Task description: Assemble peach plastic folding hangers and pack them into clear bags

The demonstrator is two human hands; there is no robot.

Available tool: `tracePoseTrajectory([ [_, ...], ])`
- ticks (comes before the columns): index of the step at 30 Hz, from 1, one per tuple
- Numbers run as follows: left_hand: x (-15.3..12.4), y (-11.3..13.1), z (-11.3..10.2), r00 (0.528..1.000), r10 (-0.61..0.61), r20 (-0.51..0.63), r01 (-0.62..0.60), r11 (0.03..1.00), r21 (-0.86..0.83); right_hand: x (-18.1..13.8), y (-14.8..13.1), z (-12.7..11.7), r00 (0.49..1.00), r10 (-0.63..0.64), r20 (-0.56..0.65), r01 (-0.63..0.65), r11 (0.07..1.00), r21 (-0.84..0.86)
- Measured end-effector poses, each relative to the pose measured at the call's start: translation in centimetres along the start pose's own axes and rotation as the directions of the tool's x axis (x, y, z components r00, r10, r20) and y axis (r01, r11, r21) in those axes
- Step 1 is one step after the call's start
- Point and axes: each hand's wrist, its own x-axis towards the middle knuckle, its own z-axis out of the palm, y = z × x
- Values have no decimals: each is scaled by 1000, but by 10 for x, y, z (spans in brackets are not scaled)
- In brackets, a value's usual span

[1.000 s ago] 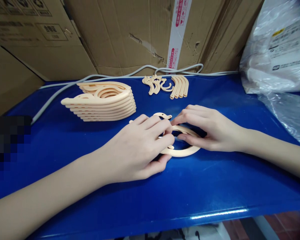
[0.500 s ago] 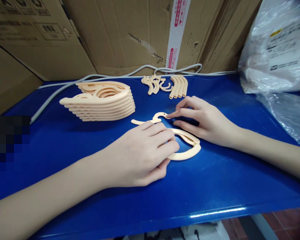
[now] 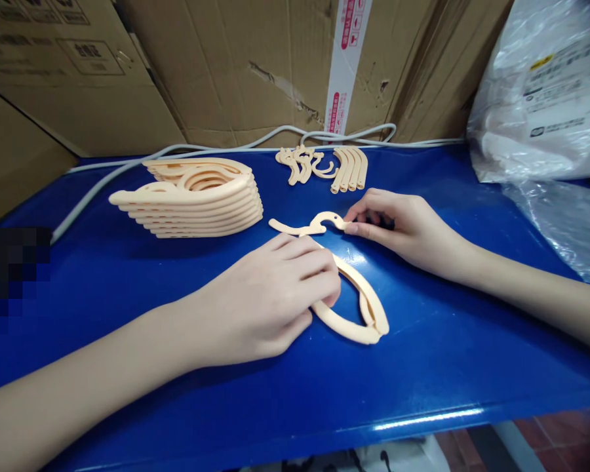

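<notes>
A peach plastic folding hanger [image 3: 361,308] lies flat on the blue table [image 3: 423,367] in front of me. My left hand [image 3: 265,301] presses down on its left part, with the fingers curled over the curved arm. My right hand [image 3: 403,226] pinches the tip of the hanger's hook [image 3: 324,223] between thumb and fingers. A stack of several matching folded hangers [image 3: 191,196] sits to the left, behind my left hand.
Small loose peach hook parts [image 3: 302,164] and curved pieces [image 3: 349,169] lie at the back of the table. A grey cable [image 3: 128,167] runs along the back edge. Cardboard boxes [image 3: 255,65] form a wall behind. A crinkled plastic bag [image 3: 545,111] fills the right side.
The hanger has swung so that its curved arm now points toward me and to the right. My right hand has moved back along the hook to its tip. My left hand stays on the hanger.
</notes>
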Motion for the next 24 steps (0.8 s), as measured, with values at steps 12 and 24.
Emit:
tracePoseTrajectory([
  [12, -2, 11, -5, 923, -291, -254, 350, 908, 231, 5, 6, -3, 884, 347, -314, -113, 809, 577],
  [24, 5, 7, -11, 769, -640, -5, 639, 769, -18, -4, -10, -3, 991, 101, -83, -75, 960, 269],
])
